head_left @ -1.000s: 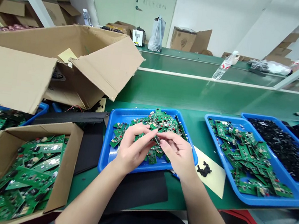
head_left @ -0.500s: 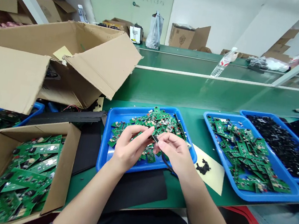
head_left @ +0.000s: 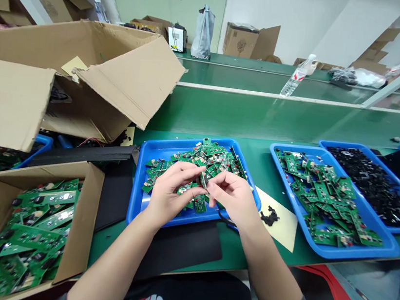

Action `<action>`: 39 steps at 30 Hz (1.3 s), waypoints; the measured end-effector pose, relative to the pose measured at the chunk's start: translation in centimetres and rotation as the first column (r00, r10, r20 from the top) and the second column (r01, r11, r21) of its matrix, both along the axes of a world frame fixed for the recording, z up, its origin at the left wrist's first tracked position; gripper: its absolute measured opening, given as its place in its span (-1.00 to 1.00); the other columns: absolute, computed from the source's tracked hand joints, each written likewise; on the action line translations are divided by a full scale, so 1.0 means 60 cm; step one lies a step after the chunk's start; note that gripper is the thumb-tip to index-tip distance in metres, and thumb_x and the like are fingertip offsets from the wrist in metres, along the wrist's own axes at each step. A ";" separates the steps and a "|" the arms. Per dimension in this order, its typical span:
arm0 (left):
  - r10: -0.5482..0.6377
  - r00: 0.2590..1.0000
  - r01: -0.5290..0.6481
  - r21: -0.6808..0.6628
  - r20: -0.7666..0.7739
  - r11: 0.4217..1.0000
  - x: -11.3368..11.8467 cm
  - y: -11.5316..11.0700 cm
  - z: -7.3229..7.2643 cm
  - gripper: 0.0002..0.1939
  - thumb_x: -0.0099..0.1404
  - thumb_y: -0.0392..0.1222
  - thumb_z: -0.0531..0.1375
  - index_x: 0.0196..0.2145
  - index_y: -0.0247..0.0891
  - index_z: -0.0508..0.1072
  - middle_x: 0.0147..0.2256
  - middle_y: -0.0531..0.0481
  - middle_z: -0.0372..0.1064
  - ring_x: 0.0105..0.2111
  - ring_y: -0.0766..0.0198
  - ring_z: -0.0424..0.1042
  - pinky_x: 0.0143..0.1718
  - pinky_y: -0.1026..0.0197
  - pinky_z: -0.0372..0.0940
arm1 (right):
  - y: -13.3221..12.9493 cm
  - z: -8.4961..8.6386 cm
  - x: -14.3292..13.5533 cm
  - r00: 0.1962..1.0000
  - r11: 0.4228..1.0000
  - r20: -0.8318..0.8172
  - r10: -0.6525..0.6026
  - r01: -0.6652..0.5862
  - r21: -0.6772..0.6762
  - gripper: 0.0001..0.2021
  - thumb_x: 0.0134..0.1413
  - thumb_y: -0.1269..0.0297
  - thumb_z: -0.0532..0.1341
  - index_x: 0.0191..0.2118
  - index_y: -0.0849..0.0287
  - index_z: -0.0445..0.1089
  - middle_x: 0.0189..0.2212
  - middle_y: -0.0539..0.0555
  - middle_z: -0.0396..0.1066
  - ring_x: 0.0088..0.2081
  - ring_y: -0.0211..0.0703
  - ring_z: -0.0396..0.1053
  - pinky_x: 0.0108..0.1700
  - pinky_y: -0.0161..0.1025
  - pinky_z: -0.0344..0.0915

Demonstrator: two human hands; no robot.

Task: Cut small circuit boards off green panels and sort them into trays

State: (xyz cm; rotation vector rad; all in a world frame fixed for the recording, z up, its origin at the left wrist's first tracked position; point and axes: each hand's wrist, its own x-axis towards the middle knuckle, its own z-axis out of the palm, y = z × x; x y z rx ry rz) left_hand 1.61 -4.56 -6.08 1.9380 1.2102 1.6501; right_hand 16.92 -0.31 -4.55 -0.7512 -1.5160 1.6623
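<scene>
Between thumb and fingers, my left hand [head_left: 174,193] grips a small green circuit board [head_left: 203,179], tilted, with a dark edge facing me. My right hand [head_left: 234,199] pinches at the near right edge of that board; whether a small piece is also between its fingertips is hidden. Both hands are over a blue tray [head_left: 133,200] heaped with green circuit boards. Below the right hand, a thin dark looped object [head_left: 227,219] lies partly hidden at the tray's edge. Small black pieces [head_left: 270,217] sit on a yellowish sheet [head_left: 285,230] to the right.
Another blue tray [head_left: 389,251] of circuit boards lies right, beside a tray of black parts [head_left: 375,185]. On the left stand an open carton [head_left: 82,223] of boards and a larger cardboard box [head_left: 136,77]. Black sheets [head_left: 187,246] lie in front. A bottle [head_left: 293,81] leans behind.
The board between my fingers has turned, so more of its green face shows. My hands stay close together over the tray. The whole view has shifted slightly.
</scene>
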 end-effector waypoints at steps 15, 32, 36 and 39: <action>-0.154 0.909 0.250 -0.210 0.388 0.945 0.004 0.004 0.003 -0.64 0.06 -0.24 0.27 -0.12 -0.15 0.46 -0.30 -0.07 0.35 -0.26 0.28 0.35 -0.25 0.24 0.33 | 0.004 -0.006 0.005 0.963 0.796 0.038 -0.266 0.197 0.572 -0.95 0.04 0.32 0.17 -0.37 0.12 0.38 -0.46 0.02 0.37 -0.41 -0.24 0.33 -0.38 -0.27 0.32; -0.305 0.770 0.571 -0.391 0.560 0.722 -0.004 0.001 0.019 -0.70 0.05 -0.11 0.28 -0.24 -0.24 0.52 -0.35 -0.11 0.43 -0.36 0.23 0.39 -0.33 0.18 0.31 | 0.012 -0.015 0.013 0.906 0.417 -0.067 -0.417 0.257 0.872 -0.83 0.08 0.45 0.11 -0.26 0.05 0.37 -0.35 0.07 0.35 -0.26 -0.15 0.34 -0.25 -0.15 0.35; -0.294 0.746 0.621 -0.464 0.597 0.632 -0.015 -0.001 0.023 -0.67 -0.01 -0.08 0.31 -0.27 -0.28 0.53 -0.44 -0.10 0.43 -0.45 0.25 0.39 -0.39 0.17 0.32 | 0.015 -0.017 0.016 0.929 0.435 -0.006 -0.370 0.178 0.883 -0.82 0.10 0.43 0.08 -0.29 0.02 0.38 -0.26 0.08 0.31 -0.27 -0.17 0.33 -0.25 -0.15 0.36; -0.255 0.793 0.561 -0.498 0.554 0.661 -0.021 -0.002 0.021 -0.65 -0.03 -0.10 0.32 -0.25 -0.27 0.51 -0.43 -0.07 0.43 -0.44 0.26 0.40 -0.39 0.18 0.33 | 0.016 -0.016 0.015 0.938 0.439 -0.004 -0.348 0.166 0.883 -0.79 0.09 0.46 0.07 -0.28 0.01 0.38 -0.18 0.08 0.27 -0.25 -0.18 0.32 -0.24 -0.14 0.37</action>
